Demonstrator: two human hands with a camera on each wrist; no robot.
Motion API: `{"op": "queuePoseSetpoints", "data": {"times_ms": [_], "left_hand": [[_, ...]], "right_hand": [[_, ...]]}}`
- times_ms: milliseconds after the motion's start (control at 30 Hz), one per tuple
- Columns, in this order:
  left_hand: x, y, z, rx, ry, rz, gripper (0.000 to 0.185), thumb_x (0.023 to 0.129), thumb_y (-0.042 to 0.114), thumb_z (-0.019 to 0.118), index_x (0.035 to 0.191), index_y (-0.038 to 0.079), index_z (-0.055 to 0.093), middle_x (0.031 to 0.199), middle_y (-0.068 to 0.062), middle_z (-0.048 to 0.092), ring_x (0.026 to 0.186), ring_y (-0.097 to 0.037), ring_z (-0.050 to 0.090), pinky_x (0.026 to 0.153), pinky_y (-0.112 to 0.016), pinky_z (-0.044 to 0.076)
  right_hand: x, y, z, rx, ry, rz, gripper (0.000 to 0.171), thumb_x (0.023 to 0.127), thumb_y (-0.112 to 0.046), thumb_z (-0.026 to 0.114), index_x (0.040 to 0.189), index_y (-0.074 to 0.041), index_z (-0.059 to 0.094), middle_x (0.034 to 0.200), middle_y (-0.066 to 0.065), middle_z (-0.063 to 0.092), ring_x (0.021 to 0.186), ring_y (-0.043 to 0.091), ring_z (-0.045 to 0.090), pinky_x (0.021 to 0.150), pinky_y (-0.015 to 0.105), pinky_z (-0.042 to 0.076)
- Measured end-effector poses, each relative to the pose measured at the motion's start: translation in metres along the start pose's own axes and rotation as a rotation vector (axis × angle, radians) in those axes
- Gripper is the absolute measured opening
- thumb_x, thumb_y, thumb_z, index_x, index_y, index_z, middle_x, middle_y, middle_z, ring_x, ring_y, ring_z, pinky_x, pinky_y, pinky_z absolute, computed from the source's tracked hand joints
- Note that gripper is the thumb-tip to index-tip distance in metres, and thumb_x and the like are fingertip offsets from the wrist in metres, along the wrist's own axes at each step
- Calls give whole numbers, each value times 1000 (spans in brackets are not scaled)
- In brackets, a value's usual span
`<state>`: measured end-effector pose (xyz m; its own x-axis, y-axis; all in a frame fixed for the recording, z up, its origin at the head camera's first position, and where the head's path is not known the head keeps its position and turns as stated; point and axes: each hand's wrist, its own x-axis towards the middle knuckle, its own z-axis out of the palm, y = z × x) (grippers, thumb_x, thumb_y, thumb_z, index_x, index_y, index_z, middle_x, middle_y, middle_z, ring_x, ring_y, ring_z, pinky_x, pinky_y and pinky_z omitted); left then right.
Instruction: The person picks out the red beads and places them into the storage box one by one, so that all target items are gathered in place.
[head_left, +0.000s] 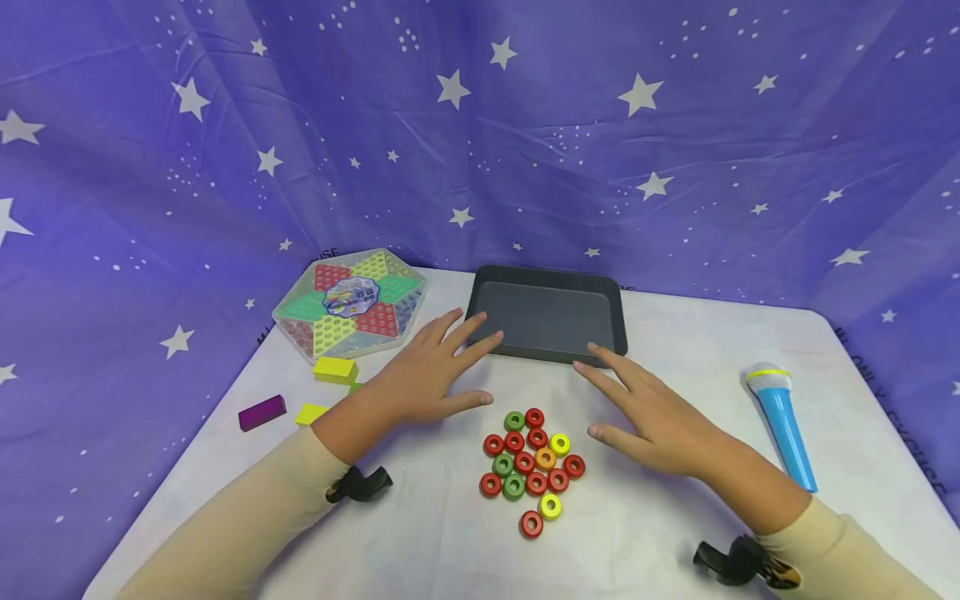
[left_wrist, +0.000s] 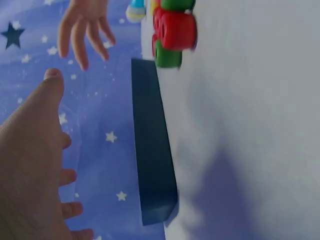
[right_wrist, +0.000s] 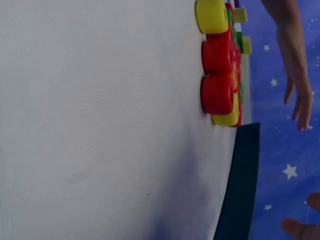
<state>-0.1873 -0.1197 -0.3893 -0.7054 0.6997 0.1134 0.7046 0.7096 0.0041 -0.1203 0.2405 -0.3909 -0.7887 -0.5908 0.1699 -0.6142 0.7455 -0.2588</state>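
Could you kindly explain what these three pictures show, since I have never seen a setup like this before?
A person wears three cameras. The large picture looks down from the head; the two sideways ones come from the wrists. The left hand and right hand hover open over a white table, holding nothing, fingertips near a dark tray. Between them lies a cluster of coloured rings. A game board, small blocks and a toy microphone lie to the sides.

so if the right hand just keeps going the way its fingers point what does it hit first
Most likely the near rim of the dark tray. The right hand is flat and open, its fingertips pointing up-left almost at that edge. How high it hovers is unclear, so it might pass over the rim.
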Motion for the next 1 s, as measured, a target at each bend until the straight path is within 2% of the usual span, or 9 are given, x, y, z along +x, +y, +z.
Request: {"op": "queuePoseSetpoints", "data": {"times_ms": [100,200,267,333,433,567,700,833,1000], "left_hand": [[10,-10,7,-65,9,-31,81,94,80,25,163,40,9,171,-2,10,155,-36,15,121,-59,30],[20,-22,21,-183,18,-94,79,96,77,29,163,38,15,170,-2,15,153,-33,22,118,-58,36],[27,-29,31,-293,27,-150,78,98,74,34,163,33,20,168,-3,21,151,-31,28,117,-56,37],[35,-35,40,-430,46,-230,75,99,68,42,161,28,27,164,-4,29,145,-28,39,114,-53,43],[47,-40,49,-663,106,-358,67,100,53,55,156,19,38,155,-7,42,128,-28,54,104,-50,51],[60,-47,58,-873,183,-506,54,99,33,62,148,15,47,143,-9,54,112,-26,62,93,-44,55],[65,-50,63,-931,205,-560,47,95,20,61,141,13,56,136,-7,61,108,-24,65,90,-40,57],[66,-50,64,-995,230,-572,46,92,11,59,138,9,61,135,-9,63,107,-23,69,82,-34,62],[67,-49,62,-1064,265,-579,49,90,6,59,139,7,61,135,-10,64,104,-21,72,75,-29,63]], "right_hand": [[1,-1,-2,62,-2,11,79,98,-44,63,163,-32,20,170,0,12,150,36,29,113,64,39],[0,-3,-2,138,-8,30,77,100,-42,62,163,-34,19,169,0,15,149,36,31,111,64,41],[-2,-5,-1,182,-17,51,77,100,-43,62,162,-36,18,168,0,20,144,33,41,107,61,47],[-5,-7,1,217,-32,81,75,100,-47,62,161,-39,19,164,-1,28,134,27,52,99,52,54],[-10,-11,5,248,-50,114,67,98,-51,61,157,-39,30,147,-3,48,109,17,62,79,34,58],[-15,-15,12,270,-61,118,51,97,-50,65,142,-30,52,117,-6,63,87,9,59,65,21,50],[-21,-18,24,233,-53,76,43,93,-41,74,130,-22,62,104,-12,64,82,4,55,64,20,48],[-27,-22,37,172,-47,49,38,88,-37,79,122,-26,66,104,-19,62,86,-1,54,72,24,52],[-29,-27,45,132,-46,25,31,88,-40,79,115,-29,69,106,-23,63,93,-4,59,81,30,57]]}}
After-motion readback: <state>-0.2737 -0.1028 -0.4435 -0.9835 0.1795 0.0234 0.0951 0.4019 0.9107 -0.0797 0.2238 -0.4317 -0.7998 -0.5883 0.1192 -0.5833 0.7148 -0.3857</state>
